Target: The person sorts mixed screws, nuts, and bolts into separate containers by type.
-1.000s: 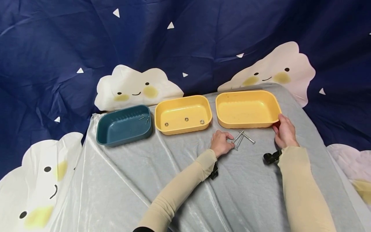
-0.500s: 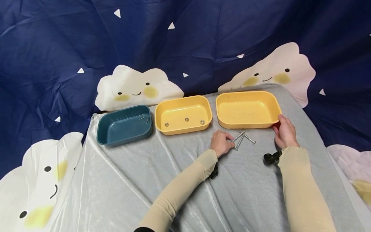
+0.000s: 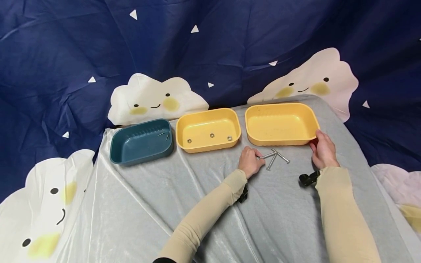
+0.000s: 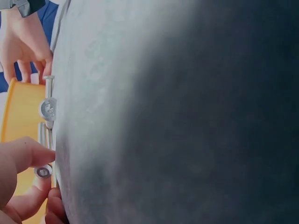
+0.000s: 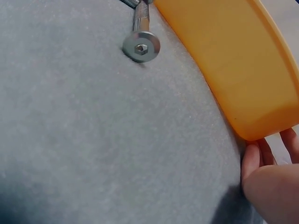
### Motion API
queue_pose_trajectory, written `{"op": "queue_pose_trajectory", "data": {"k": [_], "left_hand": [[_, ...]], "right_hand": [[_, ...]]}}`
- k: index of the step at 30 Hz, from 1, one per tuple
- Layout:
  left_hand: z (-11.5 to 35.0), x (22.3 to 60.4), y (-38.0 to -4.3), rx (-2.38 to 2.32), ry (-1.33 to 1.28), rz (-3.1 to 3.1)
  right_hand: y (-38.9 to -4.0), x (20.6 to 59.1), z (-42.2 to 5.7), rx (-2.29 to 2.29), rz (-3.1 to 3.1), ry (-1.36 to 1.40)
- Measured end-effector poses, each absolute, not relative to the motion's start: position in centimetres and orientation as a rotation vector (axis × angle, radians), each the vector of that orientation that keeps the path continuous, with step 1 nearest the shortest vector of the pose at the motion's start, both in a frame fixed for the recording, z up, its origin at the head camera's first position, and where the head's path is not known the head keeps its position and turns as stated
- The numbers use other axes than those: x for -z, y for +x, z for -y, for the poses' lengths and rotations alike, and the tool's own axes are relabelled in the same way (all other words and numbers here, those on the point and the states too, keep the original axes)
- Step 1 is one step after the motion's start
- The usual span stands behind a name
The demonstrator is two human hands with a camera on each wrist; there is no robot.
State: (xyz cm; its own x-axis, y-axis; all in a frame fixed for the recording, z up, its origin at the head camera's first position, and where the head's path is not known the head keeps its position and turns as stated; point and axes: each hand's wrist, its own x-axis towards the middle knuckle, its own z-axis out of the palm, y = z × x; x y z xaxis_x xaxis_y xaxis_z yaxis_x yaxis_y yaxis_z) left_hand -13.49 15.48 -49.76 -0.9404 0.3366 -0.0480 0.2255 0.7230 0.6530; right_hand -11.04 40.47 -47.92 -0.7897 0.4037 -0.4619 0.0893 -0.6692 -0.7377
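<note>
In the head view, my left hand [image 3: 250, 162] pinches one end of a silver bolt [image 3: 269, 155] between thumb and fingertips. From the left wrist, that bolt's round head [image 4: 43, 171] shows at the fingertips. Two other bolts lie crossing beside it on the cloth: one bolt [image 3: 271, 163] points toward me, another bolt [image 3: 284, 158] slants right. The right wrist view shows a flat bolt head [image 5: 141, 48] with a hex socket. My right hand [image 3: 323, 150] rests with loosely bent fingers against the near right corner of the right yellow box [image 3: 279, 142].
Left of that box stands another yellow box [image 3: 210, 147] holding three nuts. A dark teal box [image 3: 141, 159] with a few thin metal pins stands at the far left. Grey cloth [image 3: 131, 215] covers the table, and a blue cloud-printed curtain [image 3: 230, 44] hangs behind.
The bolt at my left fingertips has tilted from a steep slant to nearly level as the left hand shifted very slightly. My right hand and the boxes stay put.
</note>
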Motion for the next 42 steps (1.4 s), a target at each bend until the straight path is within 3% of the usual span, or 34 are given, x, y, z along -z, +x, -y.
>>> {"op": "queue_pose_trajectory", "data": {"k": [42], "left_hand": [[-14.4, 48.6, -14.4, -1.172, 0.407, -2.602]], "right_hand": [[-10.7, 47.7, -40.9, -2.617, 1.112, -0.953]]}}
